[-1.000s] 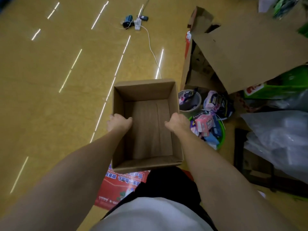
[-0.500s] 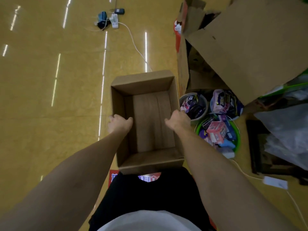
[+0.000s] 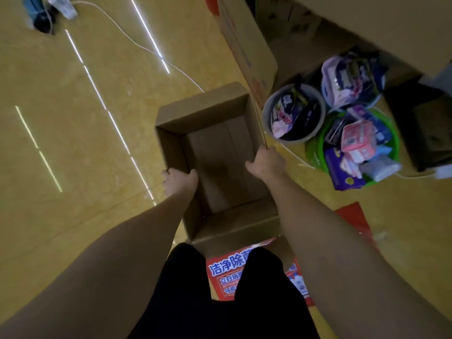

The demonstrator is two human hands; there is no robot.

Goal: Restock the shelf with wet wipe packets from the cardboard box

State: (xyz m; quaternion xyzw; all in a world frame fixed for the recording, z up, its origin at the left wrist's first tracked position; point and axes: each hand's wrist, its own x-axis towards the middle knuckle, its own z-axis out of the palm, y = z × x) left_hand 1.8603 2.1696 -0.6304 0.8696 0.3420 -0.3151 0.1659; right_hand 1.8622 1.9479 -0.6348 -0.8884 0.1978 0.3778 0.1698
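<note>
Cardboard box [image 3: 220,152]: open side up, no packets visible inside, bare brown bottom showing. Held above the yellow floor [image 3: 73,118], directly in front of the person's black-clad legs [image 3: 220,289]. Long axis runs from the body outward, skewed slightly left at the far end; the short far wall faces away from the person.

Left hand [image 3: 179,179]: grips the left long wall, thumb inside the box, fingers curled over the outside of the rim. Right hand [image 3: 266,162]: grips the right long wall, fingers hooked over the rim; fingertips hidden behind the wall.

Below the near end: a flattened red printed carton [image 3: 227,275] on the floor, partly hidden by the legs.

Just right of the box: grey bucket [image 3: 293,138] with dark packets inside, close to the right wall. Beyond it, a green basin [image 3: 315,150] heaped with pink, purple and blue packets, and a third round container [image 3: 349,81] holding a lilac packet. A large cardboard carton [image 3: 247,45] stands at the box's far right corner, near touching in this view.

A white cable [image 3: 146,47] crosses the floor toward a power strip [image 3: 62,7] at far left.

Frame is motion-blurred; print on packets unreadable.
</note>
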